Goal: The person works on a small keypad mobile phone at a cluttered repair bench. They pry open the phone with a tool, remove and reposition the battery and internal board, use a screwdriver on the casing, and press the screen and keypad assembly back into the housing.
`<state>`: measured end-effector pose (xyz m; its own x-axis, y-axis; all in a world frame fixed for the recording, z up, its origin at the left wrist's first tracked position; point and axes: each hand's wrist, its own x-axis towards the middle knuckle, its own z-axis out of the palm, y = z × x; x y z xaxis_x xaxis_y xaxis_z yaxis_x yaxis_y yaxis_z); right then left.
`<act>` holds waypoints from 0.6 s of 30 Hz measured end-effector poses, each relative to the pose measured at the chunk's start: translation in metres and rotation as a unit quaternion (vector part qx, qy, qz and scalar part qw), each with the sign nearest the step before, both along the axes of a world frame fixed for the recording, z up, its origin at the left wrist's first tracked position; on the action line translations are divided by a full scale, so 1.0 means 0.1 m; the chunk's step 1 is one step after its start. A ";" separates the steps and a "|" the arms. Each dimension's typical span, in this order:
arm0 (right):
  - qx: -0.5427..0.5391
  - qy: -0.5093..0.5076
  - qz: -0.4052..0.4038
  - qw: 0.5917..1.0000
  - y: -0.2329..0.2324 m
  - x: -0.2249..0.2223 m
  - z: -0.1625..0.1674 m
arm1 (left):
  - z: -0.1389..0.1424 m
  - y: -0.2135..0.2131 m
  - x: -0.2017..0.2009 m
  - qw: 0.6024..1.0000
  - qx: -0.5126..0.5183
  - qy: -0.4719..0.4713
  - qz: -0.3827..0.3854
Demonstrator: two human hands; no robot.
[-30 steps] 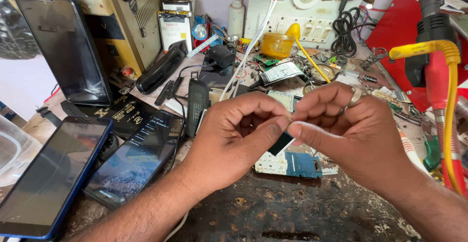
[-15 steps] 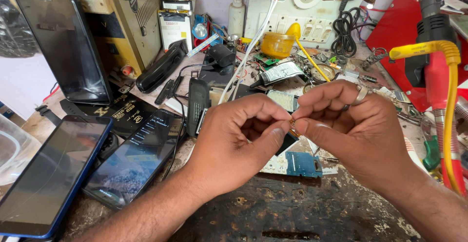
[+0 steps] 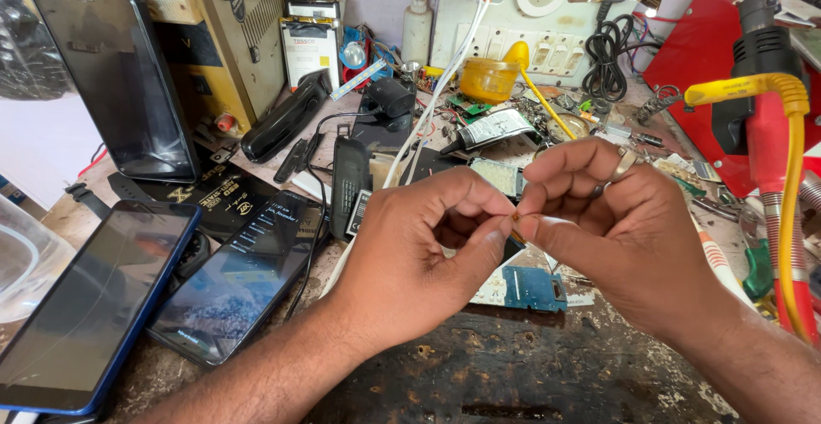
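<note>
My left hand (image 3: 419,262) and my right hand (image 3: 616,236) meet fingertip to fingertip above a cluttered workbench. Between the thumbs and forefingers both hands pinch a tiny orange-brown part (image 3: 516,218), most of it hidden by the fingers. My right hand wears a ring. Under the hands lie a small blue circuit board (image 3: 534,288) and a pale board partly hidden by my left hand.
Two phones lie at left, a blue-edged one (image 3: 81,304) and a black one (image 3: 239,283); another phone (image 3: 115,82) leans upright behind. A yellow jar (image 3: 489,79), white cables (image 3: 440,82), a red tool with yellow hose (image 3: 782,176) and a worn dark bench surface (image 3: 513,373) surround the hands.
The hands stay pinched together and have shifted only slightly; the fingertips have closed tighter on the tiny part.
</note>
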<state>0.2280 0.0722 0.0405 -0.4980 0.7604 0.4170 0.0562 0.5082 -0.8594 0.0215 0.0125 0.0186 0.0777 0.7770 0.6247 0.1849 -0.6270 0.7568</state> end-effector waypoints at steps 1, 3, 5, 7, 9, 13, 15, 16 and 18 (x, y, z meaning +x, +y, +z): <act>-0.003 0.000 0.000 1.000 0.00 0.00 0.00 | 0.00 0.00 0.00 1.000 -0.002 0.004 0.001; -0.010 -0.002 0.001 1.000 0.00 0.01 0.00 | 0.01 -0.01 0.00 1.000 -0.008 0.011 0.004; -0.023 0.000 0.000 1.000 0.00 0.01 0.00 | 0.02 -0.02 0.00 1.000 -0.017 0.021 0.009; -0.041 0.005 0.000 0.999 0.00 0.00 0.00 | 0.03 -0.02 0.00 0.999 -0.025 0.029 0.012; -0.064 0.013 0.000 0.998 0.00 -0.01 0.00 | 0.04 -0.03 0.00 0.999 -0.034 0.031 0.014; -0.076 0.010 -0.015 0.997 0.01 -0.02 -0.01 | 0.04 -0.02 0.00 0.999 -0.016 0.029 0.009; -0.078 0.020 -0.004 0.997 0.01 -0.02 -0.01 | 0.03 -0.02 -0.01 1.000 -0.009 0.027 0.002; -0.077 0.021 -0.002 0.997 0.01 -0.02 -0.02 | 0.03 -0.02 -0.01 1.000 -0.005 0.028 0.002; -0.075 0.025 0.002 0.997 0.02 -0.01 -0.03 | 0.03 -0.02 -0.01 1.000 0.001 0.029 0.001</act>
